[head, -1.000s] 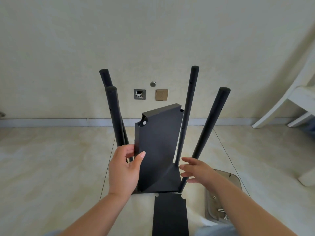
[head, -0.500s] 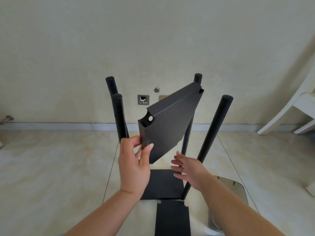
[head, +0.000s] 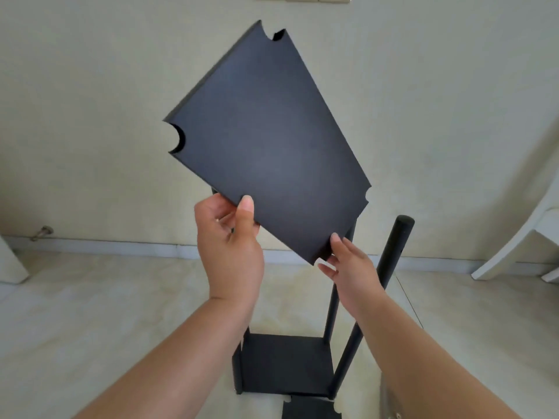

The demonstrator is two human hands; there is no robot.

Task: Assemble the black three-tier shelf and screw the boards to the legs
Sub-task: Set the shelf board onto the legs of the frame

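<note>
Both hands now hold the board (head: 266, 140) higher, tilted toward eleven o'clock: left hand (head: 231, 246) pinches its edge, right hand (head: 348, 264) grips its lower corner.

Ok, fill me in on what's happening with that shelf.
A person is putting together a black shelf on the floor. Both hands hold a loose black board up in the air, tilted: the left hand grips its lower edge and the right hand pinches its bottom corner. Below, the bottom board already sits between the upright legs. Another board lies nearby.

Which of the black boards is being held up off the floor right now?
The tilted board, gripped by the left hand and right hand; the bottom board sits between the legs.
</note>
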